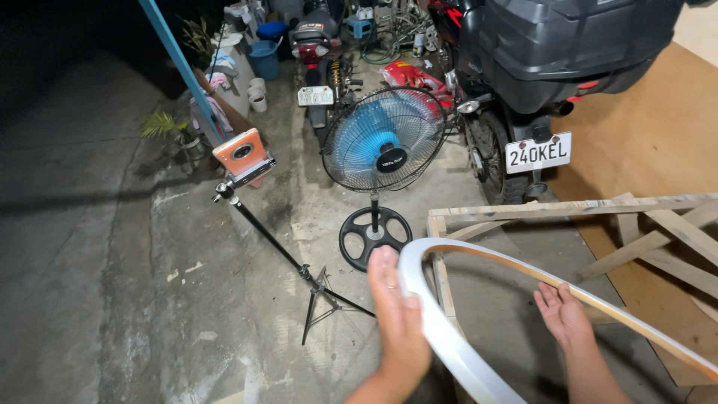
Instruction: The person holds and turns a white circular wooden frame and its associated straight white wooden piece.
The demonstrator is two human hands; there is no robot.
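Head view: a curved white strip [449, 340], pale wood on its inner edge, arcs between two bare hands low in the frame, above a concrete floor [187, 299]. Left hand [396, 314] grips the strip near the top of the bend, fingers flat along its outer face and thumb hooked over the edge. Right hand [562, 314] sits open, palm up and fingers spread, under the strip's far run; whether it touches the strip cannot be told. The strip runs on toward the lower right edge of the frame.

Just behind the arc lies a bare wooden frame [568, 209] with diagonal slats, partly on a brown board [658, 142]. Beyond the left hand stands a pedestal fan [385, 138] with blue blades, a black wire cage and a round black base. Left of it, a black tripod [299, 269] leans, carrying an orange device [241, 153].

Behind the fan, two motorcycles are parked: one [523, 97] near, with a large closed black top box [561, 45] whose contents are hidden, another [318, 52] farther back. At the rear, a blue bucket [264, 60] and two small white pots [258, 93] sit by a wall; what they contain cannot be seen. A small potted plant [164, 126] stands at left.
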